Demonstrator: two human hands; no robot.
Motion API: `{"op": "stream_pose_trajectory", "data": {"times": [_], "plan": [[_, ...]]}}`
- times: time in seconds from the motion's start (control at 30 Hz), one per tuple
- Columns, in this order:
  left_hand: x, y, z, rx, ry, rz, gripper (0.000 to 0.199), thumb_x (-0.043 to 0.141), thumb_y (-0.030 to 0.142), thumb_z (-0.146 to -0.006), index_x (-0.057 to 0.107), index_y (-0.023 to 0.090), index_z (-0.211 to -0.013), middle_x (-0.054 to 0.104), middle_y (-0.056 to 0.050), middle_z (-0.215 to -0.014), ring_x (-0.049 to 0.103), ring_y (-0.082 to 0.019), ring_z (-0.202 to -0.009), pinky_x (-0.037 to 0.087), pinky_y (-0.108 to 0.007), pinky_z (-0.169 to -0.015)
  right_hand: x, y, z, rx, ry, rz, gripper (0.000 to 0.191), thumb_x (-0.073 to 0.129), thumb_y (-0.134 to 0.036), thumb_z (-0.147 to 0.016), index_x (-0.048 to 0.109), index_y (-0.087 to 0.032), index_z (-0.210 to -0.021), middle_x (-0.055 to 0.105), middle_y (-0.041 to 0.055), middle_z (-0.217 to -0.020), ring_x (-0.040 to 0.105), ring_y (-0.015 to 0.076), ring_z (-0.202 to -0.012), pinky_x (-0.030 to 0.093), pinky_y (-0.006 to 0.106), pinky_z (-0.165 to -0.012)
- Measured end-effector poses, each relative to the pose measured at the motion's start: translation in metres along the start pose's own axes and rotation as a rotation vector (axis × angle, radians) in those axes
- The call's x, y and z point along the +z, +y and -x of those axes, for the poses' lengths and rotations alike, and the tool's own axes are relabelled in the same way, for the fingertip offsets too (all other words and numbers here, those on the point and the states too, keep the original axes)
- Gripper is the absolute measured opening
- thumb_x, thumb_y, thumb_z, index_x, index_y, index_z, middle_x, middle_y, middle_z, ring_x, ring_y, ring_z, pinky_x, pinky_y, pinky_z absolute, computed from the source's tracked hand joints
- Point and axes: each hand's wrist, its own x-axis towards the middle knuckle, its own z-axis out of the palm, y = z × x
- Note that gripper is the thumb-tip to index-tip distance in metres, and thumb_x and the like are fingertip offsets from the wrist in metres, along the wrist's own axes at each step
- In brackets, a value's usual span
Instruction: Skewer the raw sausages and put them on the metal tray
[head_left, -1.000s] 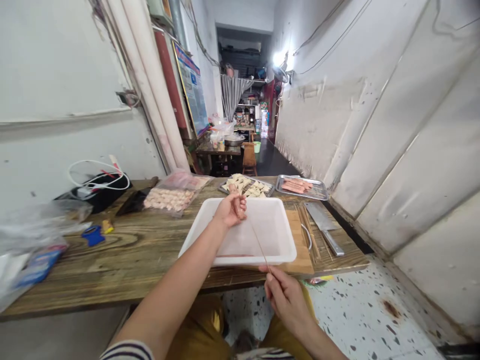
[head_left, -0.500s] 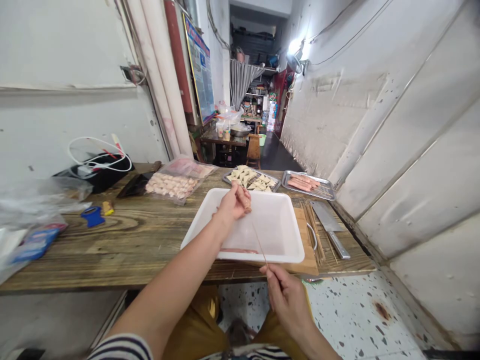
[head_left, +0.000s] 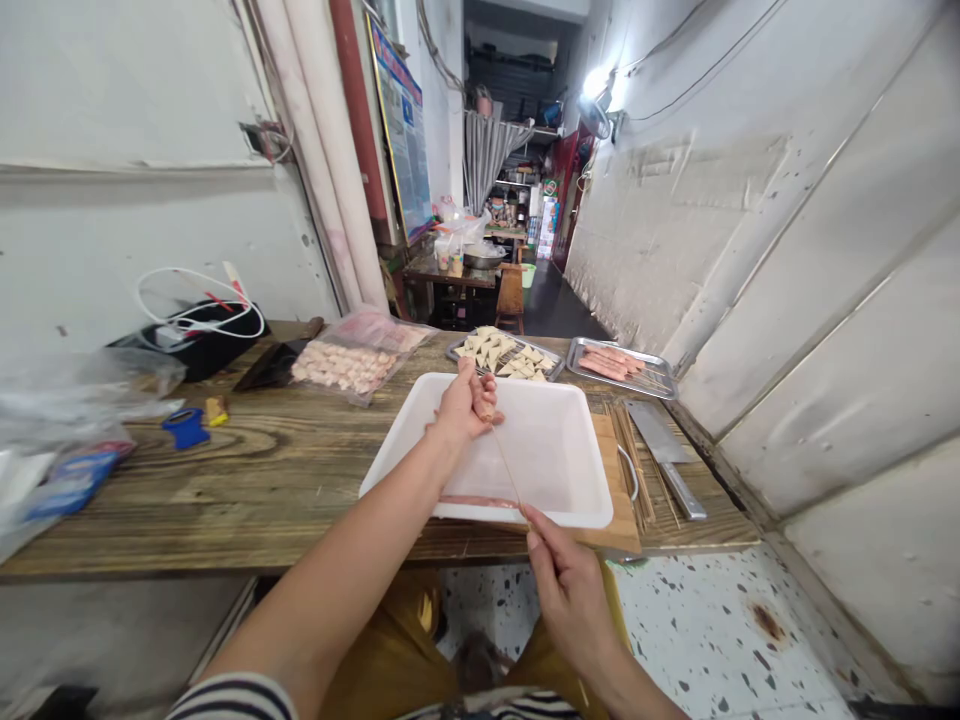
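Over the white plastic tub (head_left: 598, 470), my left hand (head_left: 463, 402) is closed around a pinkish sausage (head_left: 487, 411), mostly hidden by the fingers. A thin bamboo skewer (head_left: 507, 465) runs from the sausage's near end back to my right hand (head_left: 574, 580). That hand pinches the skewer between thumb and fingers at the tub's near rim. How deep the skewer sits in the sausage I cannot tell. Along the near inside of the tub shows a pink strip (head_left: 480, 501), and part of another pinkish piece peeks out beside my left wrist.
Behind the tub stand a tray of pale triangular pieces (head_left: 491, 350) and a metal tray of skewered sausages (head_left: 611, 362). Right lie a cutting board (head_left: 619, 525), loose skewers (head_left: 634, 470) and a cleaver (head_left: 664, 440). Left are a bag of pale chunks (head_left: 345, 368) and a blue object (head_left: 186, 428).
My right hand has moved slightly forward with the skewer, up to the tub's near rim. The gap between the hands is shorter. My left hand stays closed on the sausage.
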Motion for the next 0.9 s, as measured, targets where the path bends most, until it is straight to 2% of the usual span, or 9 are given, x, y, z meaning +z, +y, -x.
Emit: {"op": "stream_pose_trajectory", "data": {"times": [0.23, 0.47, 0.77, 0.9], "plan": [[-0.004, 0.004, 0.001, -0.174, -0.132, 0.104, 0.030, 0.036, 0.033, -0.094, 0.043, 0.014, -0.072, 0.045, 0.002, -0.057, 0.035, -0.001, -0.034, 0.027, -0.008, -0.031, 0.003, -0.002, 0.001, 0.019, 0.002, -0.029, 0.036, 0.044, -0.023, -0.092, 0.062, -0.015, -0.122, 0.066, 0.0099, -0.117, 0.064, 0.0211, -0.107, 0.049, 0.036, -0.096], [-0.009, 0.005, -0.004, -0.296, -0.197, 0.129, 0.028, 0.036, 0.034, -0.094, 0.046, 0.014, -0.077, 0.038, 0.005, -0.053, 0.036, -0.002, -0.032, 0.027, -0.010, -0.031, 0.006, -0.006, -0.002, -0.001, 0.018, -0.015, 0.035, 0.045, -0.021, -0.091, 0.064, -0.017, -0.120, 0.066, 0.0091, -0.117, 0.065, 0.0218, -0.105, 0.050, 0.038, -0.095], [-0.010, 0.004, -0.008, -0.269, -0.192, 0.046, 0.024, 0.043, 0.036, -0.092, 0.050, 0.014, -0.082, 0.042, 0.004, -0.056, 0.038, -0.002, -0.034, 0.028, -0.010, -0.032, 0.007, -0.004, -0.003, -0.014, 0.027, -0.008, 0.034, 0.045, -0.021, -0.091, 0.064, -0.018, -0.119, 0.067, 0.0090, -0.116, 0.066, 0.0226, -0.103, 0.051, 0.040, -0.093], [-0.003, 0.001, -0.001, -0.188, -0.144, 0.042, 0.026, 0.040, 0.035, -0.093, 0.050, 0.013, -0.085, 0.042, 0.003, -0.055, 0.041, -0.004, -0.037, 0.032, -0.010, -0.034, 0.008, -0.006, -0.003, -0.005, 0.019, 0.002, 0.035, 0.044, -0.023, -0.092, 0.064, -0.015, -0.119, 0.067, 0.0109, -0.116, 0.065, 0.0227, -0.104, 0.051, 0.039, -0.093]]}}
